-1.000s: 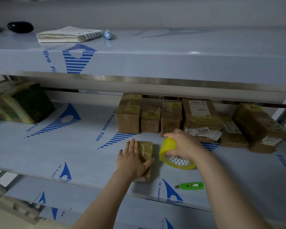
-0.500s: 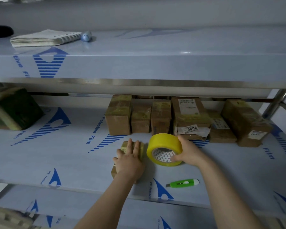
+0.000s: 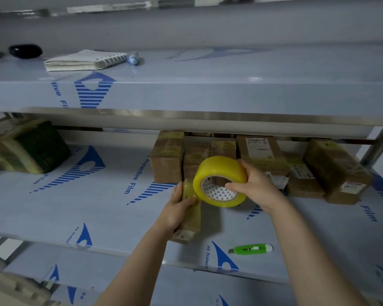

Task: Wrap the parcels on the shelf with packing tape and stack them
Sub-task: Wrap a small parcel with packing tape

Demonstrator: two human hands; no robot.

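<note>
Raised tape roll (image 3: pixel 217 171) hovers over "PE Protective Film" shelf (image 3: pixel 53 208).

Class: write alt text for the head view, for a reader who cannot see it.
A person's left hand grips a small brown parcel on a shelf while the right hand holds a yellow tape roll at its far end. More parcels line the back; a green cutter lies near the front.

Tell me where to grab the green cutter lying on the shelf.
I'd pinch the green cutter across its narrow middle, coming straight down from above. It lies flat on the shelf, long side running left to right, metal tip at the left end, so keep fingers off that end.
</note>
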